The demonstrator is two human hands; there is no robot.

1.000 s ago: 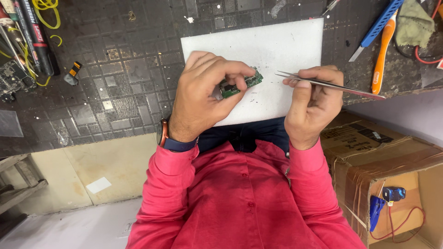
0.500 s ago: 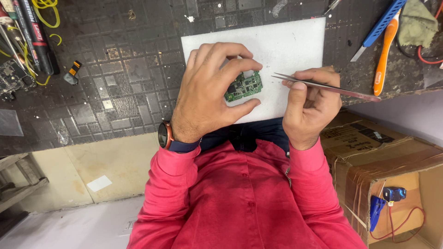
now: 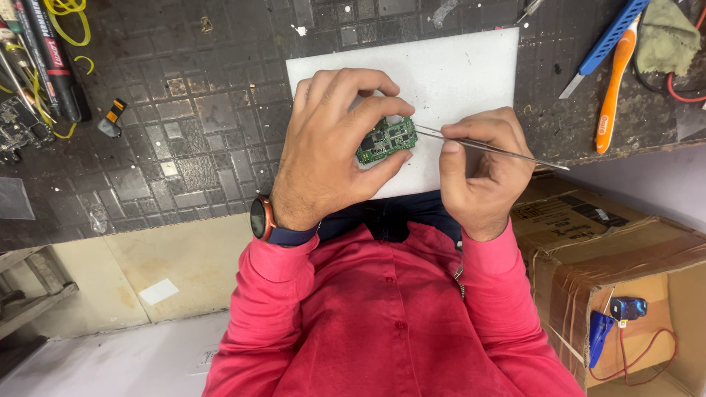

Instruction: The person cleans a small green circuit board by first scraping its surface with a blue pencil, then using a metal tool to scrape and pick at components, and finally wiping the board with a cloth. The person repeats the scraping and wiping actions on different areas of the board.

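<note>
Your left hand [image 3: 323, 147] pinches the small green circuit board [image 3: 387, 139] at frame centre, fingers closed round its edges. Your right hand [image 3: 478, 165] grips thin metal tweezers [image 3: 485, 145], tips at the board's right edge. Both sit over the white pad [image 3: 456, 66], near the worktop [image 3: 206, 110] front edge. Bare pad beyond; orange toothbrush [image 3: 610, 88] upper right.
</note>
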